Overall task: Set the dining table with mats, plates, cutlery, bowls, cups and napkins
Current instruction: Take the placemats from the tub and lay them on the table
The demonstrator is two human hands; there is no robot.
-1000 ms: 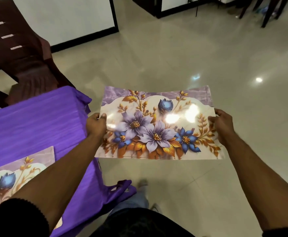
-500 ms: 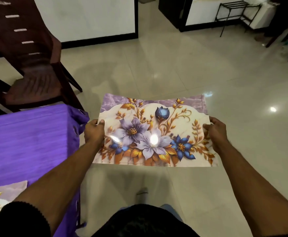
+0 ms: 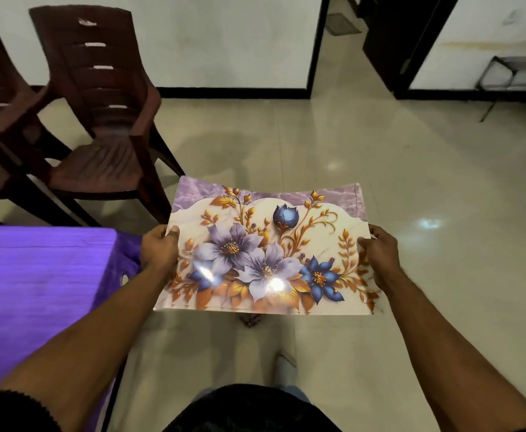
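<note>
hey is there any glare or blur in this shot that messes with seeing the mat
Head view: two bright glare spots sit on the glossy mat, low on the flowers, washing out small patches; the rest of the print reads clearly. The floor also shows ceiling-light reflections. The chairs at the left edge are slightly soft and bowed by the wide-angle lens. Both hands, left and right, are sharp.

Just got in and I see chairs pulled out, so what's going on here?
A person is setting the table. Both hands hold one glossy floral place mat flat in the air over the tiled floor: the left hand grips its left edge, the right hand its right edge. The mat is not on the table yet; the purple-clothed table is off to the left. Two dark brown chairs stand beyond the table.
</note>
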